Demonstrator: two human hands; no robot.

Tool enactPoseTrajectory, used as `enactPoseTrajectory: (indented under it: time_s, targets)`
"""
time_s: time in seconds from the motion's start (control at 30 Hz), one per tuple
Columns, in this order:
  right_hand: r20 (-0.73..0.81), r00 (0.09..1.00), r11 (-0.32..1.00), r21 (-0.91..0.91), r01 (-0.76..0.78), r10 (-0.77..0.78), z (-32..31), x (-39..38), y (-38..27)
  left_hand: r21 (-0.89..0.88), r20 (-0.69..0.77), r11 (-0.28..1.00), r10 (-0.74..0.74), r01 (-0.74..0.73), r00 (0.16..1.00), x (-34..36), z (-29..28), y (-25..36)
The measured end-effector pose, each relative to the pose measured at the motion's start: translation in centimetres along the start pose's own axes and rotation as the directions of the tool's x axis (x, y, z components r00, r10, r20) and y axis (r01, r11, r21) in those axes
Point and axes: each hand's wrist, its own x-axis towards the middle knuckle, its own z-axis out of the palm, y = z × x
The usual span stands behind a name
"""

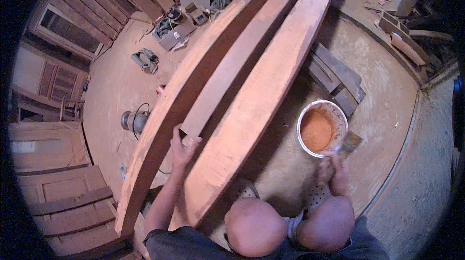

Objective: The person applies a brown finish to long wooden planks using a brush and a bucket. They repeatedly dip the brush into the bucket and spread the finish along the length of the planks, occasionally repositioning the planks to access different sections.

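Three long wooden beams run from the lower left to the top. My left hand (184,151) is closed around the near end of the narrow middle board (220,78), between the left beam (181,85) and the broad right beam (261,95). Both outer beams have patchy orange-tan faces. To the right, a white bucket (301,114) holds orange-brown paste (317,129). Just below its rim is my right hand (337,170), somewhat blurred, with fingers curled around a paintbrush (351,143). The brush's dark, wide end lies against the bucket's outer right side.
Dark wood offcuts (336,78) lie behind the bucket. Beyond the left beam are a grey metal pot-like object (135,122), a box of tools (175,32) and grey-green items (146,60). Wooden doors (68,182) lean at far left. My knees are at the bottom.
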Motion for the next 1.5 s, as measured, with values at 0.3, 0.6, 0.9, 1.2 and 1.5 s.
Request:
enactPoseTrajectory:
  time_s: [0.3,0.6,0.9,1.2,1.5]
  targets:
    - [-0.354,0.921,0.979,0.056,0.197,-0.165,-1.0,-0.1,-0.4,0.053,-0.135,0.993,0.113,-0.107,0.984,0.2,1.0,-1.4]
    - [-0.107,0.976,0.982,0.001,0.191,-0.189,2.4,-0.9,-1.3,-0.056,-0.033,0.995,0.079,-0.081,0.996,0.6,0.8,-3.5]
    - [-0.235,0.971,0.999,-0.021,0.044,-0.048,0.9,-0.6,-0.9,-0.117,-0.030,0.993,-0.013,0.009,0.999,-1.7,5.8,-7.4]
    - [-0.115,0.971,0.942,-0.290,0.168,-0.209,11.0,14.2,-9.1,-0.093,0.740,0.947,-0.140,0.307,0.658,-4.8,-6.0,-4.9]
    - [-0.108,0.992,0.969,-0.226,-0.095,0.072,12.8,18.7,-9.2,0.000,0.792,0.955,-0.182,0.297,0.583,-6.7,-5.1,-1.7]
